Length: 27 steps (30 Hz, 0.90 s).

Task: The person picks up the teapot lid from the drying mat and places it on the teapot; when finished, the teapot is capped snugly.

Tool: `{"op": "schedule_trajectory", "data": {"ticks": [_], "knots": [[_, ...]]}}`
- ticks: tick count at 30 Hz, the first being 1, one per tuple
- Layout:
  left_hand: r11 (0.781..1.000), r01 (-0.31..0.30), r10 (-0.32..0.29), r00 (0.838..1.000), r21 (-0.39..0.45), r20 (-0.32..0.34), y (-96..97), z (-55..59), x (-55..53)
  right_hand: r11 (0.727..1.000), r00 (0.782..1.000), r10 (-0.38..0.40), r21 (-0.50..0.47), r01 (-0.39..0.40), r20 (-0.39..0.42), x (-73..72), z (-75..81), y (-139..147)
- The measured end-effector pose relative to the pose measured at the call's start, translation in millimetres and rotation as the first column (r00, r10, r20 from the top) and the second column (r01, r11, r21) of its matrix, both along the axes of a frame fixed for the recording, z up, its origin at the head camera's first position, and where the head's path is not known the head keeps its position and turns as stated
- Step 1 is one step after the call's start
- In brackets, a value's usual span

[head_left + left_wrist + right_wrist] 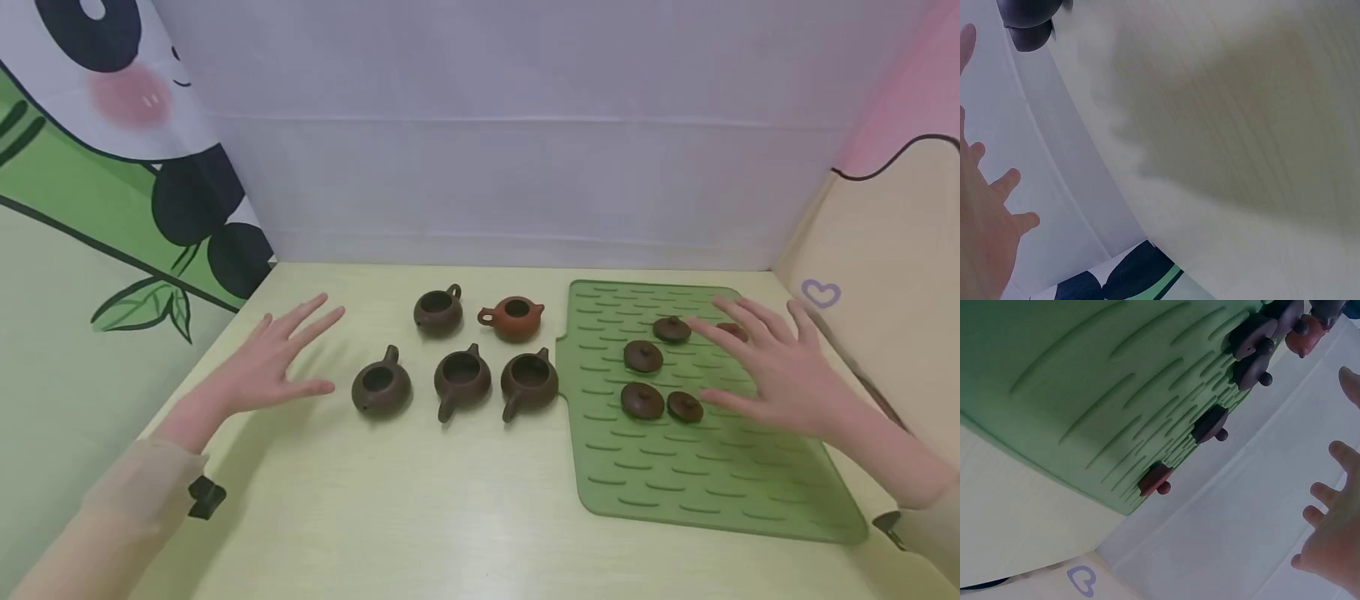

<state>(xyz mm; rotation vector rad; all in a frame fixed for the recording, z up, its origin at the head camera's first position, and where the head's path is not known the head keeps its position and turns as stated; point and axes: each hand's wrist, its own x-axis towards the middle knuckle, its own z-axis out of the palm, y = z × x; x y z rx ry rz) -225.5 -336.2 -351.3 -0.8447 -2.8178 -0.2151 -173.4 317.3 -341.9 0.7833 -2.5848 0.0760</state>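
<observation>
My left hand is held above the table with its fingers spread, holding nothing. Nearest to it is a dark brown teapot without a lid. Two more dark teapots stand to its right in the front row. Behind them are another dark teapot and a reddish one, also lidless. Over the green mat hovers my right hand, fingers spread and nothing in its grasp. Several dark lids lie on the mat, knobs up. A reddish lid is partly hidden behind the right fingers in the head view.
The pale wooden table meets a white cloth backdrop at its far edge. Printed cloth panels rise at the left and right sides. The mat covers the table's right part, its left edge close to the rightmost front teapot.
</observation>
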Motion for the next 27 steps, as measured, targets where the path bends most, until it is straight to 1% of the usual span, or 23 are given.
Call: {"op": "schedule_trajectory", "data": {"ticks": [4,7,9,12,16,18,21,24,27], "knots": [[0.997,0.009,-0.015,0.996,0.072,0.082,2.0,-5.8,5.2,0.998,0.999,0.039,-0.043,-0.038,0.020,-2.4,-3.4,-9.7],[0.992,0.004,-0.022,0.989,0.129,0.144,4.3,-10.8,8.4,0.996,0.997,0.061,-0.062,-0.058,0.044,-3.2,-6.9,-15.3],[0.987,0.003,-0.031,0.986,0.161,0.166,6.6,-13.5,10.2,0.996,0.996,0.070,-0.067,-0.066,0.058,-3.3,-10.1,-17.7],[0.979,0.021,-0.061,0.979,0.205,0.192,10.4,-15.9,12.6,0.995,0.995,0.081,-0.068,-0.077,0.065,-3.1,-15.6,-18.8],[0.962,0.042,-0.105,0.969,0.270,0.224,14.8,-18.2,15.0,0.992,0.992,0.117,-0.064,-0.113,0.052,-3.3,-21.9,-17.5],[0.953,0.040,-0.116,0.963,0.299,0.241,16.2,-20.4,15.2,0.989,0.990,0.138,-0.061,-0.136,0.040,-4.2,-24.7,-16.2],[0.937,0.023,-0.126,0.952,0.347,0.279,17.7,-24.7,15.1,0.984,0.986,0.167,-0.065,-0.165,0.028,-6.2,-29.2,-14.4],[0.922,0.007,-0.146,0.933,0.388,0.329,18.0,-29.2,14.8,0.980,0.982,0.186,-0.071,-0.184,0.022,-8.5,-34.1,-12.8],[0.905,0.010,-0.178,0.917,0.425,0.357,18.9,-33.8,15.2,0.979,0.981,0.195,-0.069,-0.193,0.022,-10.0,-37.7,-11.9]]}}
